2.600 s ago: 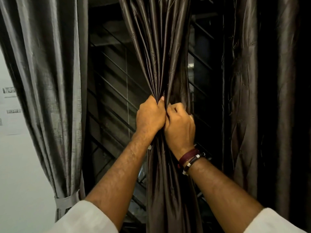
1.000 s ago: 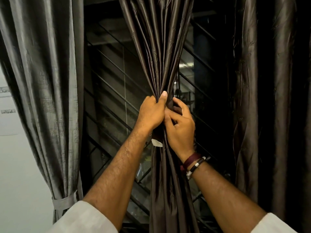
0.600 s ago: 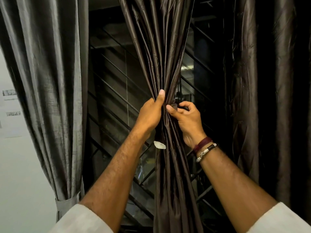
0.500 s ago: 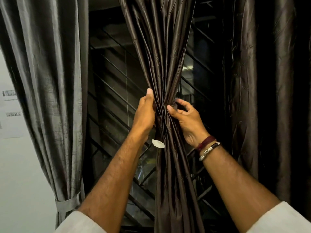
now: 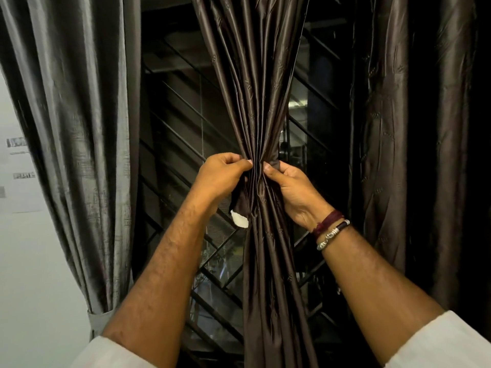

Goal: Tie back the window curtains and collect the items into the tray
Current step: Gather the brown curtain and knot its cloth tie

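Gathering the dark brown satin window curtain (image 5: 261,107) at the centre of the frame is the step in hand: its pleats are bunched into a narrow waist in front of the black diagonal window grille (image 5: 183,144). The left hand (image 5: 220,179) grips the bundle from the left, its grip clamped on fabric and what looks like a dark tie-back strip with a white tab (image 5: 239,219) hanging just below. The right hand (image 5: 289,187) pinches the opposite end of that band against the curtain's right side. At the left of the frame, a grey satin curtain (image 5: 79,128) is already cinched by its grey band (image 5: 97,318) at lower left. Next, I judge, the two band ends must meet and fasten without letting pleats slip. No tray is in view.
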